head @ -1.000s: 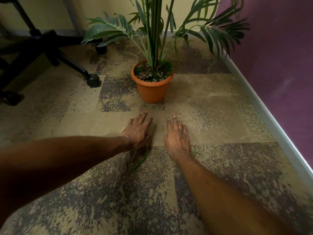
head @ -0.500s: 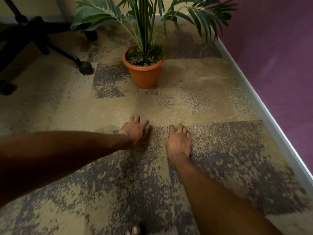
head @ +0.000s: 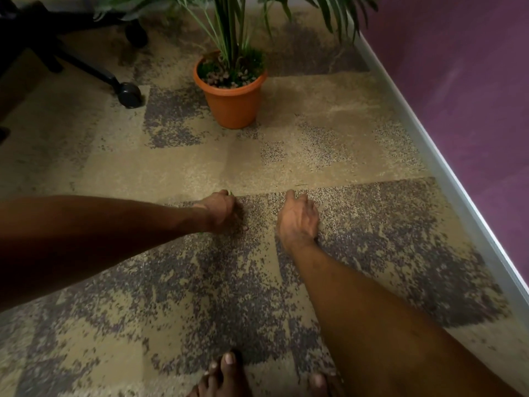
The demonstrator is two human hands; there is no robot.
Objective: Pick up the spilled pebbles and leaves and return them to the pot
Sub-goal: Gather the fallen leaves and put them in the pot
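An orange pot [head: 232,106] with a tall green plant stands on the carpet, a good reach beyond both hands. Pebbles [head: 226,76] and moss cover its top. My left hand [head: 219,210] rests on the carpet with its fingers curled shut, and a green leaf tip [head: 231,193] pokes out past the knuckles. My right hand [head: 299,218] lies just to its right, palm down, fingers bent against the carpet. What is under it is hidden. I cannot pick out any loose pebbles on the speckled carpet.
An office chair's black base and castor [head: 129,94] sit at the far left, near the pot. A purple wall with a pale skirting board [head: 429,159] runs along the right. My bare feet [head: 226,373] show at the bottom edge.
Both hands have drawn back from the pot toward me. The left hand went from flat to curled over the leaf that lay beneath it; the right hand's fingers have bent.
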